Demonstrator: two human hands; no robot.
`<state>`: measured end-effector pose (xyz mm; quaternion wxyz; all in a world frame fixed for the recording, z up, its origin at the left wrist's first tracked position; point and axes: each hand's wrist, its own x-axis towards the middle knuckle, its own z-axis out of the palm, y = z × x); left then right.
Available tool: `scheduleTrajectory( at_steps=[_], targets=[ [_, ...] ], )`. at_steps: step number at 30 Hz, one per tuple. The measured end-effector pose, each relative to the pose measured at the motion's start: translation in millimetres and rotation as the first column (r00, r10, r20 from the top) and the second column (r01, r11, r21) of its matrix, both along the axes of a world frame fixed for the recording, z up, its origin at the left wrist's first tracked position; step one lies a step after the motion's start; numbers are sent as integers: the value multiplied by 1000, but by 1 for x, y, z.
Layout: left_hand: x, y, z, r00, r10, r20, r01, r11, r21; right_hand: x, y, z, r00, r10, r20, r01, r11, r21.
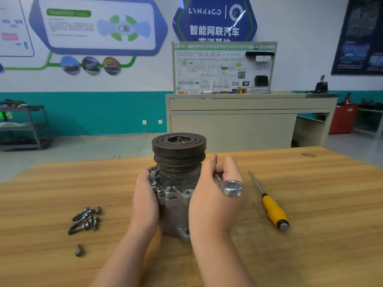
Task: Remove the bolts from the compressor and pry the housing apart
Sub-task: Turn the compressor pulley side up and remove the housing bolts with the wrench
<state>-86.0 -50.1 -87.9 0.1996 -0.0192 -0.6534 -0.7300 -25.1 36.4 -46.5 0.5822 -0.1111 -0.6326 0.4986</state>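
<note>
Compressor upright mid-table, clamped between both hands for steadying. Left hand flat-fingered against its side; right hand curled round wrench. Bolts piled leftward; screwdriver ready rightward.

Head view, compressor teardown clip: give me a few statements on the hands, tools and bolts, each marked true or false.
1. The right hand holds a ring spanner. True.
2. The yellow-handled screwdriver is in the left hand. False: it lies on the wooden table, right of the compressor.
3. Loose bolts lie left of the compressor. True.
4. The compressor lies on its side. False: it stands upright, pulley on top.
5. The left hand rests against the compressor's side. True.
</note>
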Motion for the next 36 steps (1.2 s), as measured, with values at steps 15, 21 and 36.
scheduleTrajectory(
  at_steps=[15, 21, 36],
  targets=[
    [1, 0, 2, 998, -40, 46, 38, 998, 43, 5, 28, -18, 992, 118, -53, -128, 952, -278],
    [1, -1, 2, 999, -28, 18, 28, 1000, 6, 5, 22, -27, 993, 79, -83, -87, 992, -97],
    [-1, -1, 0, 999, -39, 32, 38, 999, 25, 1, 26, -14, 986, 82, -148, -66, 991, 114]
  ],
)
